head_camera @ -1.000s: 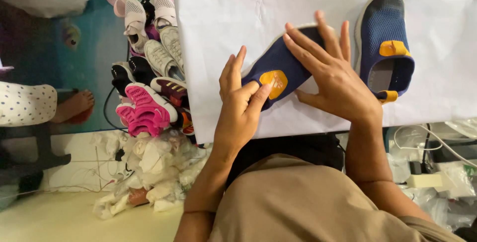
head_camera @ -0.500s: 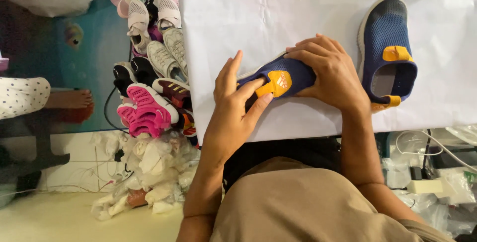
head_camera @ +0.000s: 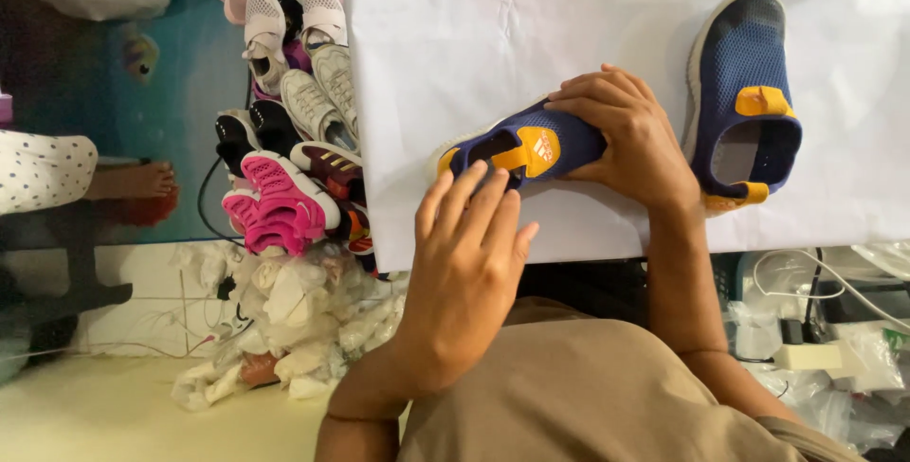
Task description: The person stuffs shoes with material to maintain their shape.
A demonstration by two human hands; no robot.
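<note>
Navy shoe point(head_camera: 531, 144) with orange trim lay on its side on the white-covered table point(head_camera: 493, 36), near the table's front edge, its long axis running roughly left to right with a slight tilt. Its heel and dark opening pointed toward my left, its toe toward my right, hidden under my palm. My right hand point(head_camera: 630, 135) was curled over the toe end, fingers wrapped across the upper and gripping it. My left hand point(head_camera: 469, 268) was flat and loosely spread, its fingertips point(head_camera: 474, 182) touching the heel end beside the opening. The matching second shoe point(head_camera: 744, 97) sat sole-down just beyond my right hand, its long axis running away from me. A pile of shoes point(head_camera: 284, 140) lay left of the table.
</note>
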